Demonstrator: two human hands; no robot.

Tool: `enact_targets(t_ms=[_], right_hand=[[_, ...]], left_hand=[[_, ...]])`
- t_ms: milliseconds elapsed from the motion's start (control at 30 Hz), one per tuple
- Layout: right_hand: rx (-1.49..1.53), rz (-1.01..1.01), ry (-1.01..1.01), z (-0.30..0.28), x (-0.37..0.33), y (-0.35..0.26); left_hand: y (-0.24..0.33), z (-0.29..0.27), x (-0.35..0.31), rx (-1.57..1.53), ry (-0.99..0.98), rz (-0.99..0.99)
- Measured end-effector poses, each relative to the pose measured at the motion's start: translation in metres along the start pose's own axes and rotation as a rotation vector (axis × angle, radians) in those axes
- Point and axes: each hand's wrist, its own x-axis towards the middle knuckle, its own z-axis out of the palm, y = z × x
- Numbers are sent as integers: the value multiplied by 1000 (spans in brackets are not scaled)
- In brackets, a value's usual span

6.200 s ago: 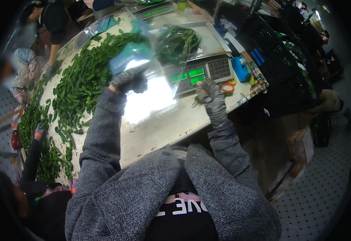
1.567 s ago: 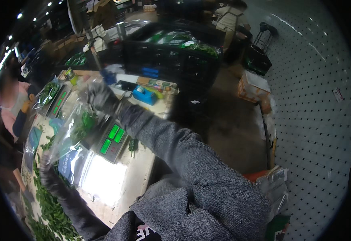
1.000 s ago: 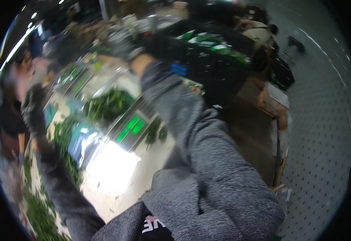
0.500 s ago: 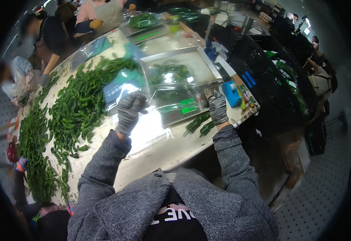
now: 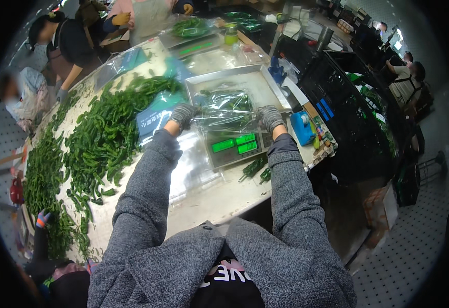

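With our left hand (image 5: pixel 183 116) and right hand (image 5: pixel 271 118), our fingers grasp the bag (image 5: pixel 225 106). The scale (image 5: pixel 224 156) sits near the tabletop's (image 5: pixel 199 206) right corner.

In front of me I have a pale worktop (image 5: pixel 224 197), bare along much of its near edge. A broad heap of green peppers (image 5: pixel 104 128) covers its left half, and another band of peppers (image 5: pixel 45 185) runs down the left edge. Toward the right edge I see a scale (image 5: pixel 223 146) with a metal tray; clear plastic (image 5: pixel 193 172) lies just left of it. Beside its near side are a few loose peppers (image 5: pixel 258 168). A blue dispenser (image 5: pixel 302 128) stands near the right corner, and a second scale (image 5: pixel 196 47) by the far edge.
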Motion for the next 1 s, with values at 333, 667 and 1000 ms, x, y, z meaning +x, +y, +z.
enact_targets(t_ms=[333,667,1000], right_hand=[[-11,47,-111,-5,-11,8],[548,8,535,-57,-8,-37],[772,-5,360,-7,-67,-4]], left_hand=[[78,-3,-21,600,207,821],[35,5,-10,11,-107,574],[-15,3,-83,44,35,605]])
